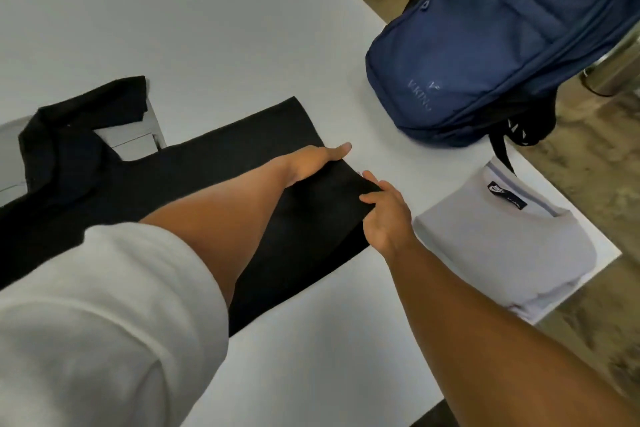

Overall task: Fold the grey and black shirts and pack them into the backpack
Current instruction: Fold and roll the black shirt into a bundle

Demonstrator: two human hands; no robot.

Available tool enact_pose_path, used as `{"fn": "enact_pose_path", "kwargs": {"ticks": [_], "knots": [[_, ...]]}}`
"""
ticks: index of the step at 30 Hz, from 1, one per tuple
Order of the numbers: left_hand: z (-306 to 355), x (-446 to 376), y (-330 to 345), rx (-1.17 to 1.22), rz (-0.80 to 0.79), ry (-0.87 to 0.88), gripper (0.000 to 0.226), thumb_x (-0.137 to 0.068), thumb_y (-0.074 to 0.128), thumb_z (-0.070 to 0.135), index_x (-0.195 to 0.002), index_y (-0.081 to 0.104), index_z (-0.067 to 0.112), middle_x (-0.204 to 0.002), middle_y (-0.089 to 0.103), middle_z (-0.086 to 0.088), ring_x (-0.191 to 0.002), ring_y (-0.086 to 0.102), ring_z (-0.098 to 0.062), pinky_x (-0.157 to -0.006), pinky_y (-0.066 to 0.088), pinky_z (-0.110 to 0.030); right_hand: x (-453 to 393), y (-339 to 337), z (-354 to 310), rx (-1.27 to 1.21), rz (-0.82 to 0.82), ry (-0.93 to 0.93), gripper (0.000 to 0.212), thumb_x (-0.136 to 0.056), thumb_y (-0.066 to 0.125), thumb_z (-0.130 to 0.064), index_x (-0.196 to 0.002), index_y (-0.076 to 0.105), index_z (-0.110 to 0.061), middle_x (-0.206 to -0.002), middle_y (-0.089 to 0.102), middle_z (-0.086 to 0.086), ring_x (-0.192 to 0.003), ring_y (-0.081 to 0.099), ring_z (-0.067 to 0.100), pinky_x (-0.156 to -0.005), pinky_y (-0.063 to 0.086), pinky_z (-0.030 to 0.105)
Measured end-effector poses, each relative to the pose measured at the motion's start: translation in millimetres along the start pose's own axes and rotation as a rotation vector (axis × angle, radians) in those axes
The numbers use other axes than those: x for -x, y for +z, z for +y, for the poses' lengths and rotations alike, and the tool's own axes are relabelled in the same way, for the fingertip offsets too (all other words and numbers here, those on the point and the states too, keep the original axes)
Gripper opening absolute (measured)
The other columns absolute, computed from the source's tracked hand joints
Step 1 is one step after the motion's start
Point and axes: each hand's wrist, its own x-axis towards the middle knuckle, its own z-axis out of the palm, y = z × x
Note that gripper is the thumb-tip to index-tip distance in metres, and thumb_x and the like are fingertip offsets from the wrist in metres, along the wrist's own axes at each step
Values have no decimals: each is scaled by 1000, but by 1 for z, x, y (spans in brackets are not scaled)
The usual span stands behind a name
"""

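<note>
A black shirt lies spread across the white table, its sleeve end bunched at the far left. My left hand grips the shirt's right hem edge, thumb on top and fingers hidden under the cloth. My right hand pinches the same edge a little nearer to me. A folded grey shirt with a dark neck label sits at the table's right corner. The navy backpack stands behind it at the right edge; I cannot tell whether it is open.
A grey chair back shows through a gap at the left by the black sleeve. Black backpack straps hang off the table's right edge over a patterned floor. Bare tabletop lies ahead and near me.
</note>
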Motion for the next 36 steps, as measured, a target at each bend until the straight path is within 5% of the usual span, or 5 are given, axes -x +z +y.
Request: {"fn": "enact_pose_path", "kwargs": {"ticks": [6,14,19,29,36], "knots": [[-2,-20,6,113,341,307,12,-89,77,29,-99,76,23,-99,75,-2,-96,69,-10,-101,53,-30,-17,-9,9,-30,311,-37,34,-77,83,-10,-108,69,-12,-103,74,0,-89,72,18,-68,57,23],[-41,-10,62,208,879,479,11,-100,60,17,-106,65,23,-106,59,15,-99,60,-1,-92,50,-21,-20,1,28,514,569,-403,24,-87,61,6,-106,58,-8,-115,59,5,-96,62,19,-80,53,25],[-102,16,106,-61,1072,386,18,-103,52,26,-119,59,25,-121,61,12,-119,54,-9,-111,36,-40,-15,29,56,968,268,-867,21,-90,56,1,-107,65,-7,-118,63,8,-111,58,20,-93,49,27],[-202,59,85,-390,1015,112,53,-104,29,37,-153,41,18,-159,40,4,-151,25,-11,-125,13,-46,-15,82,122,1520,-526,-947,40,-105,39,-21,-142,51,-8,-157,37,5,-151,18,19,-124,15,40],[-251,94,67,-544,991,-72,76,-97,29,66,-160,21,24,-168,15,7,-156,5,-12,-126,4,-49,-45,55,119,1824,-373,-1107,61,-102,25,-55,-152,36,-21,-164,19,1,-152,12,22,-122,17,47]]}}
